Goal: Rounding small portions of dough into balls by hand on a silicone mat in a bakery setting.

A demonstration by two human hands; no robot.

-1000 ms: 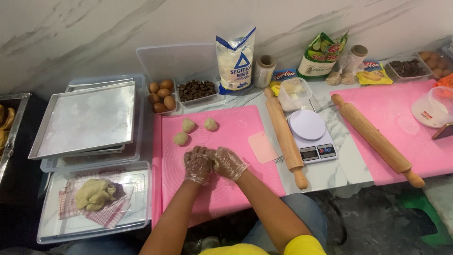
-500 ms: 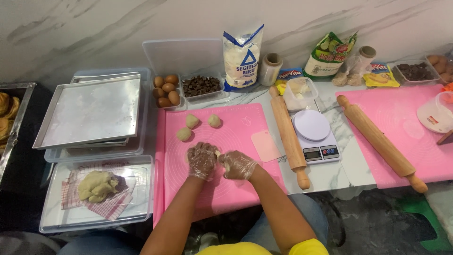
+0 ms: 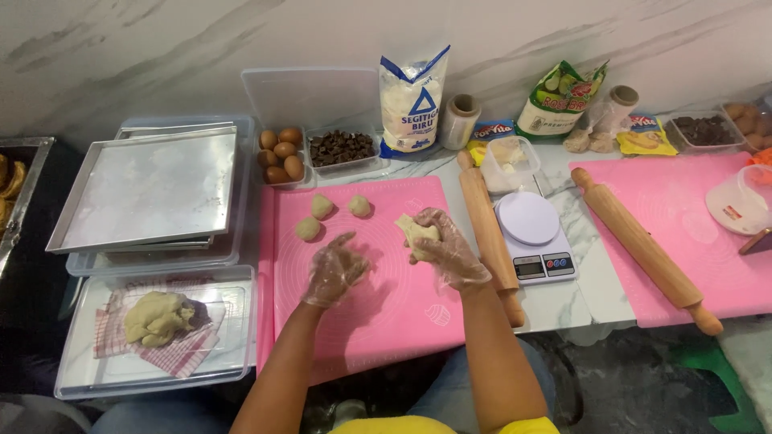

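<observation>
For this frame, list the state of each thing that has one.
Right hand: gloved, holding a dough piece.
Left hand: gloved, open, empty.
Three dough balls: shaped, on the pink mat.
Baking tray: empty.
Kitchen scale: nothing on it.

Marble counter (image 3: 591, 281): pink mats (image 3: 378, 305), trays (image 3: 149, 189), scale (image 3: 535, 245)

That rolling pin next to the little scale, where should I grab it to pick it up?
Grab the rolling pin by its thick middle barrel, coming down from above. It lies flat on the counter between the pink mat and the scale, so its sides are crowded. The end knobs are thin and it would likely tip from them. The right hand is closest but holds a dough piece.
</observation>
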